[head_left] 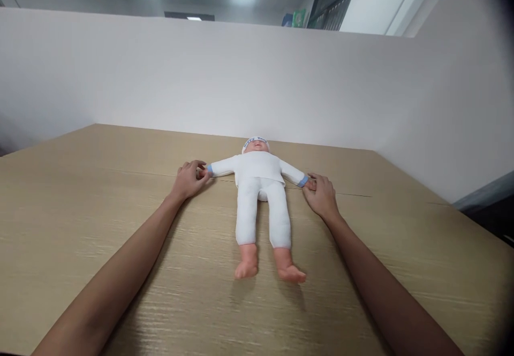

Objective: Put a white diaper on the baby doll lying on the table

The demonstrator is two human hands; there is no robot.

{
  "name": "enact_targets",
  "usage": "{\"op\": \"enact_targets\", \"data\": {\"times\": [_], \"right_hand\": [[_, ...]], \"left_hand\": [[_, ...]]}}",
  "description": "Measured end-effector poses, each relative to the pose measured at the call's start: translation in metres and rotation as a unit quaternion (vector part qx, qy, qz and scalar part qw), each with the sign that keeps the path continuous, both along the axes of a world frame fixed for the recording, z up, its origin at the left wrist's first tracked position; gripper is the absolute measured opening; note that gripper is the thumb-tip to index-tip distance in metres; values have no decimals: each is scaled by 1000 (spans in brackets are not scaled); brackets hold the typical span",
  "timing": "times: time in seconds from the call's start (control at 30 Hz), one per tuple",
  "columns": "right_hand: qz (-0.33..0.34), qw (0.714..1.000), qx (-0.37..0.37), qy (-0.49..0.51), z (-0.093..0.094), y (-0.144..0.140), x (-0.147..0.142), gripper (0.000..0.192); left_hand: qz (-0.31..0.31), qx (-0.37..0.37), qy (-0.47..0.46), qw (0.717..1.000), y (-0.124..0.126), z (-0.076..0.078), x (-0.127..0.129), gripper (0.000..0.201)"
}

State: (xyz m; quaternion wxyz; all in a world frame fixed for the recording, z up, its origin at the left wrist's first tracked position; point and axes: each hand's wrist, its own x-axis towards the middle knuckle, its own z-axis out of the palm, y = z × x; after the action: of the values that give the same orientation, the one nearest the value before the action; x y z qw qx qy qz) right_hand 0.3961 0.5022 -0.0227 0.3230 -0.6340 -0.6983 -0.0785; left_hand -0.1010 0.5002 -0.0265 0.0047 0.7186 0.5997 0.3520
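Note:
A baby doll [259, 168] lies on its back on the wooden table, its head toward the wall and its bare feet toward me. It wears a white top and white trousers with blue cuffs, and a white hat with blue lettering. Both doll arms stretch out sideways. My left hand [190, 178] is closed around the doll's hand on the left side, just beyond the blue cuff. On the other side, my right hand [322, 192] grips the doll's other hand with fingers bent over it.
The light wooden table [180, 281] spreads beneath the doll, with a thin seam across it. Behind its far edge rises a white partition wall [193, 77], which also runs along the right. A dark object [492, 206] shows past the table's right edge.

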Motion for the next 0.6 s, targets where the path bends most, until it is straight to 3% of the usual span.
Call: {"op": "enact_targets", "data": {"times": [0.23, 0.6], "right_hand": [[-107, 993, -19, 33, -6, 4, 10, 40], [-146, 988, -45, 32, -3, 2, 6, 31]], "left_hand": [[49, -9, -4, 999, 4, 0, -4, 37], [75, -53, -24, 996, 7, -1, -8, 34]]}}
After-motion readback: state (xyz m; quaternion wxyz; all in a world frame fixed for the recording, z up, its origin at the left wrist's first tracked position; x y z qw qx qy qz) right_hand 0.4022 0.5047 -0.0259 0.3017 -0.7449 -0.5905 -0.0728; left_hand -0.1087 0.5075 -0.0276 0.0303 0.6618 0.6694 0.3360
